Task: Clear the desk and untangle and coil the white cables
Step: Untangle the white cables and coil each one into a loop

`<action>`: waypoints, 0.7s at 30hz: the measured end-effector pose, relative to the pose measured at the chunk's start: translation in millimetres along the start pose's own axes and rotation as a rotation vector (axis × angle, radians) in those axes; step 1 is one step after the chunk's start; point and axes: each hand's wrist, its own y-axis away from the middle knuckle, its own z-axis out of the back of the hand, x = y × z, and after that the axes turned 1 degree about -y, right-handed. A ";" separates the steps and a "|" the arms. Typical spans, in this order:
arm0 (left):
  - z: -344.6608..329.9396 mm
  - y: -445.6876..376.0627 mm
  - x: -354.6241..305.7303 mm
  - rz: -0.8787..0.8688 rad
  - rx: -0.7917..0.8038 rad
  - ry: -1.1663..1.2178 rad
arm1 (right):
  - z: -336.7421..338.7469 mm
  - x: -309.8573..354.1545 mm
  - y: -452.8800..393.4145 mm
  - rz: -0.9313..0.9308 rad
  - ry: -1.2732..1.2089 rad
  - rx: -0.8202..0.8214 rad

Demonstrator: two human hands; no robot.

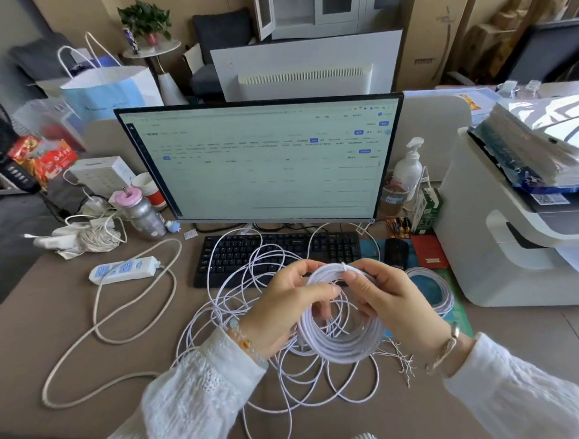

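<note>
White cable coil (345,344) sitting upright between your hands, just above desk (38,336), in front of keyboard (276,253). Left hand (285,314) gripping coil's left side, fingers curled round loops. Right hand (392,297) pinching top of coil at cable end. You are winding; step looks like coiling, partly done. Loose cable tangle (252,320) lying beneath, spilling over keyboard. Second finished coil (432,291) resting near right. Next: feeding slack loop by loop, easing out crossings first, likely snagging otherwise.

Keyboard (276,253) before monitor (262,160); power strip (124,269) left, printer (514,226) right.
</note>
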 end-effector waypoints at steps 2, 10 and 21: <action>7.1 2.2 7.7 0.042 -0.078 -0.034 | -3.3 -3.3 -3.8 -0.041 -0.083 -0.090; 49.5 -2.6 55.5 0.173 -0.245 0.024 | -24.6 -50.4 -23.2 -0.467 -0.051 0.009; 110.8 -64.3 73.7 0.335 -0.252 0.089 | -71.7 -85.3 -75.8 -0.664 -0.261 -0.210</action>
